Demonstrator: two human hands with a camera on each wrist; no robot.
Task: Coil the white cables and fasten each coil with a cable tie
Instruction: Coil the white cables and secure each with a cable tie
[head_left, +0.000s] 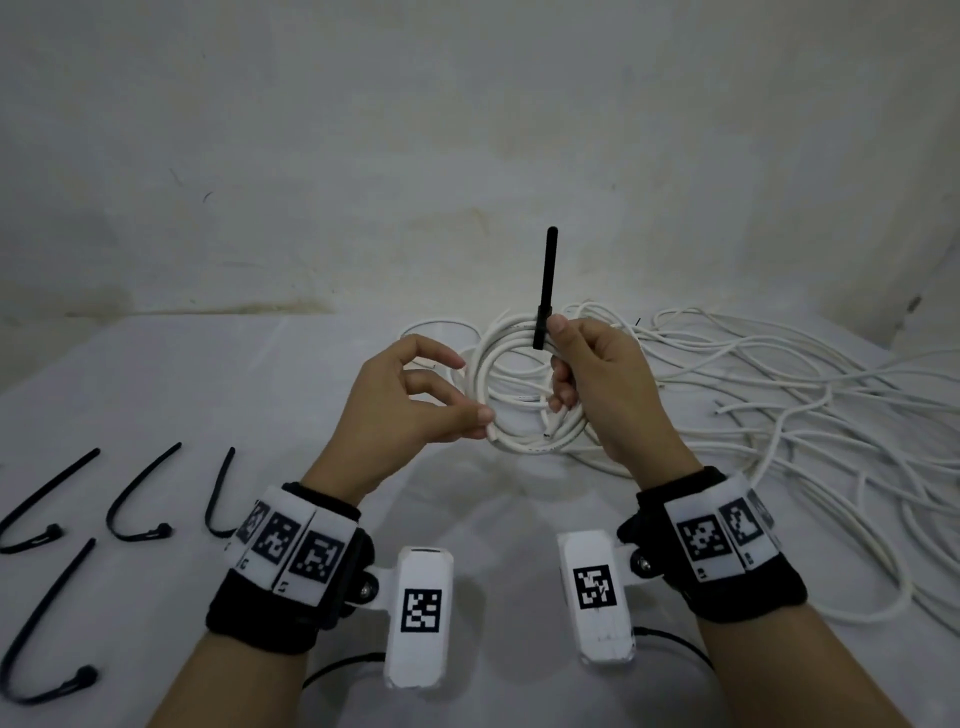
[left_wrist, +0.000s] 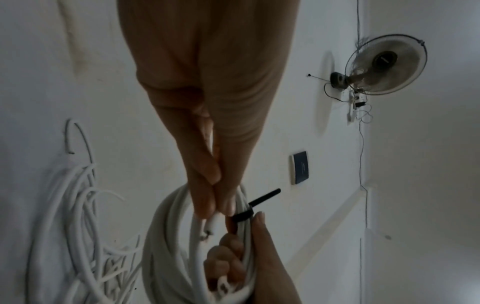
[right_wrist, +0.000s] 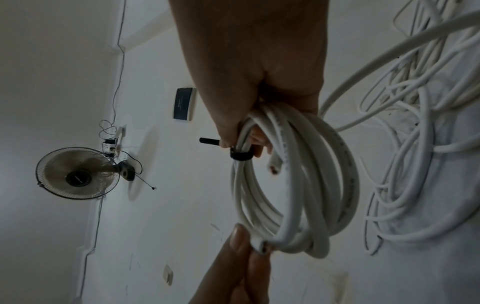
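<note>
White tabletop (head_left: 156, 374): right hand (head_left: 608, 384) grips tied coil (head_left: 519, 395); left hand (head_left: 410, 410) pinches its end; spare ties (head_left: 135, 499) left, loose cables (head_left: 805, 415) right.

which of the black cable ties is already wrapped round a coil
The cable tie by the right hand: it circles the white coil, tail pointing up. The other four ties lie loose on the table, left.

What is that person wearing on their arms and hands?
Both hands, the left hand and right hand, are bare. Each wrist carries a black band with white square-patterned marker tags, plus a white camera box bearing another tag and a thin black lead.
</note>
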